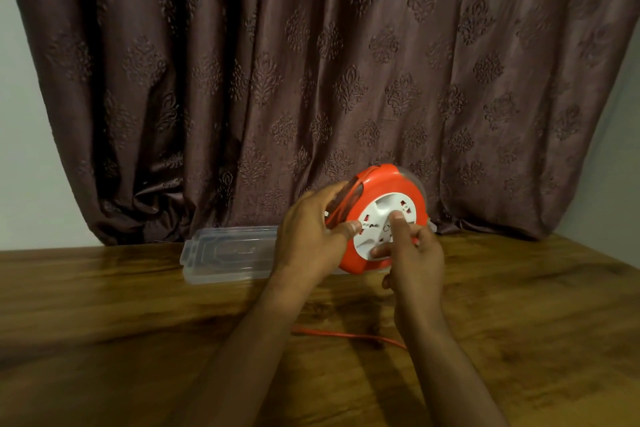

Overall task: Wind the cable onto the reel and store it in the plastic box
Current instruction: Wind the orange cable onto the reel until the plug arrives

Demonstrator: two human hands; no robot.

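Head view, centre: my left hand (308,229) grips the round orange plastic reel (377,215), right hand (412,250) pinches its white hub (384,222); slack orange cable (346,335) on the wooden desk (138,322) could snag.

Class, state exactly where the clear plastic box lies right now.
In the head view, the clear plastic box lies on the wooden table left of centre, near the curtain, just left of the left hand.

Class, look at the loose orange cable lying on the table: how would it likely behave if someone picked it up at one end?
The orange cable looks thin and lies in a slack curve on the table, so it would probably droop rather than stay stiff. It is likely light, and pulling one end would probably drag the rest along.
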